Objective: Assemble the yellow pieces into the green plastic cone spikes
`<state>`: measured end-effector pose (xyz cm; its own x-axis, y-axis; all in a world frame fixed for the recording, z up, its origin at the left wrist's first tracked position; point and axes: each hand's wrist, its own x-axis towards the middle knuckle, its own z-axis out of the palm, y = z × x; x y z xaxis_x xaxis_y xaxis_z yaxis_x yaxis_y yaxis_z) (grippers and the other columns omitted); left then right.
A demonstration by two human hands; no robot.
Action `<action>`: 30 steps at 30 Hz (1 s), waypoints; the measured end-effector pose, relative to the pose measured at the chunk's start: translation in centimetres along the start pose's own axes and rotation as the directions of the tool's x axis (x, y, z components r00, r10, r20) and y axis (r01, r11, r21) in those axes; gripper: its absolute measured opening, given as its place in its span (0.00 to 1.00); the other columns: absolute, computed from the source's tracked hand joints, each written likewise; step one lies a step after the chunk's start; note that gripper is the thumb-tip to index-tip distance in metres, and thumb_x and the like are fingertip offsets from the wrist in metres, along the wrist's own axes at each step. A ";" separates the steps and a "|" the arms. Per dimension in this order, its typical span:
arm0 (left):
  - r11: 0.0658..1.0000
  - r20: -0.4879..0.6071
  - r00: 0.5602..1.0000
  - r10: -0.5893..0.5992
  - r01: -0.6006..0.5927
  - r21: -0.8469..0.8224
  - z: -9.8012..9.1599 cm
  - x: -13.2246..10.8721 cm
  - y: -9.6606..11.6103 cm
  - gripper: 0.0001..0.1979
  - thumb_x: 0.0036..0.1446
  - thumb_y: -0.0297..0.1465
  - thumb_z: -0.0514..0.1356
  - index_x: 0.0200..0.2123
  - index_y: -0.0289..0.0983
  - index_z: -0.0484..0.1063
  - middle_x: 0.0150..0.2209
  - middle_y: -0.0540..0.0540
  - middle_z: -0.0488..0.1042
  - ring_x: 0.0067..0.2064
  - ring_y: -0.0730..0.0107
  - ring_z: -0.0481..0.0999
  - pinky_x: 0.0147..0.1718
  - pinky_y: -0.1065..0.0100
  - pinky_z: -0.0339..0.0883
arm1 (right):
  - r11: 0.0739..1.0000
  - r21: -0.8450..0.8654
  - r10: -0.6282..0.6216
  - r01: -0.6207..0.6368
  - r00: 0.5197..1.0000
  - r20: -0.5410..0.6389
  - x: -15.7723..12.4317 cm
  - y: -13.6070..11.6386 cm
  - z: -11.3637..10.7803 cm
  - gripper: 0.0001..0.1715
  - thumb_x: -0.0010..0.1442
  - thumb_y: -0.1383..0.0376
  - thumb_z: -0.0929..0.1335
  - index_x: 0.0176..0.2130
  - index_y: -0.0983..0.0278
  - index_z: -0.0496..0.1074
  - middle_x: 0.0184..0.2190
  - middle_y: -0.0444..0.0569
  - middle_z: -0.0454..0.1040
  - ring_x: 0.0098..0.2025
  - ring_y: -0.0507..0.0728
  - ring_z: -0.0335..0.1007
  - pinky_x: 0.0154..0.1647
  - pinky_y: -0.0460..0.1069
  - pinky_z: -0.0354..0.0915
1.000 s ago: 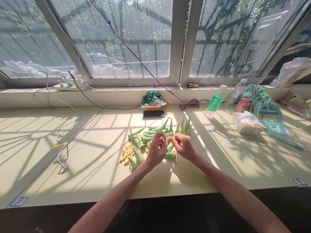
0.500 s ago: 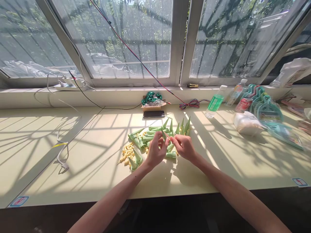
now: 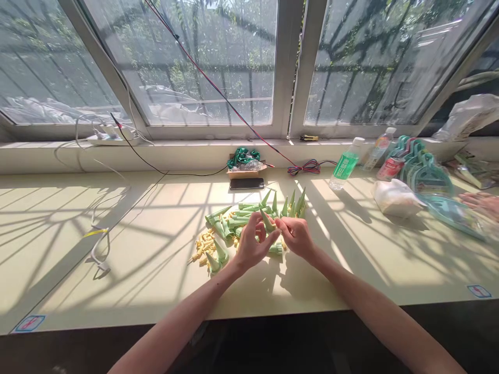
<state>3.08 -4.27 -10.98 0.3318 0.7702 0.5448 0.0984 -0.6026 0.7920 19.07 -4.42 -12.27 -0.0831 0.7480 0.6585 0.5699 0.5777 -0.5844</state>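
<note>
A heap of green plastic cones (image 3: 249, 213) and small yellow parts (image 3: 203, 245) lies in the middle of the pale table (image 3: 156, 259). Above the heap, my left hand (image 3: 252, 243) pinches one green cone (image 3: 267, 222) with its tip pointing up and away. My right hand (image 3: 297, 236) is closed beside it, its fingertips meeting the cone's base; what it pinches there is too small to make out. Several cones stand upright (image 3: 294, 202) at the heap's far right.
A black phone (image 3: 246, 183) and a small box of green items (image 3: 244, 162) sit behind the heap. Bottles (image 3: 344, 165), a white bag (image 3: 395, 197) and teal packaged goods (image 3: 429, 179) lie to the right. Another person's hand (image 3: 481, 202) rests at the right edge. Cables (image 3: 101, 244) trail at left.
My hands have drawn slightly closer together over the heap, and the cone has tilted a little. Another person's hand has come into view at the right edge.
</note>
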 end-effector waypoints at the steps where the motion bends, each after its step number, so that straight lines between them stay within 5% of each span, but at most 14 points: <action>1: 1.000 -0.003 1.000 -0.002 0.002 -0.001 0.0 0.0 -0.1 0.17 0.56 0.31 0.65 0.45 0.39 0.62 0.38 0.48 0.74 0.25 0.81 0.67 0.22 0.77 0.65 | 1.000 0.002 0.000 -0.001 1.000 0.002 0.0 0.0 0.0 0.30 0.69 0.57 0.59 0.19 0.63 0.47 0.14 0.38 0.48 0.18 0.46 0.41 0.20 0.46 0.42; 30: 0.998 -0.001 0.998 -0.067 0.067 0.012 0.3 0.2 -0.4 0.11 0.61 0.34 0.60 0.43 0.38 0.62 0.37 0.47 0.76 0.26 0.78 0.73 0.20 0.78 0.64 | 0.986 0.165 0.016 -0.025 0.998 0.057 -0.2 0.5 0.2 0.34 0.72 0.52 0.53 0.18 0.63 0.55 0.15 0.42 0.57 0.17 0.48 0.52 0.21 0.47 0.49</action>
<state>3.43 -3.94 -11.28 0.3233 0.8092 0.4907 0.1319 -0.5520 0.8234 19.25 -4.23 -12.78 -0.1203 0.7744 0.6211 0.4294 0.6047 -0.6708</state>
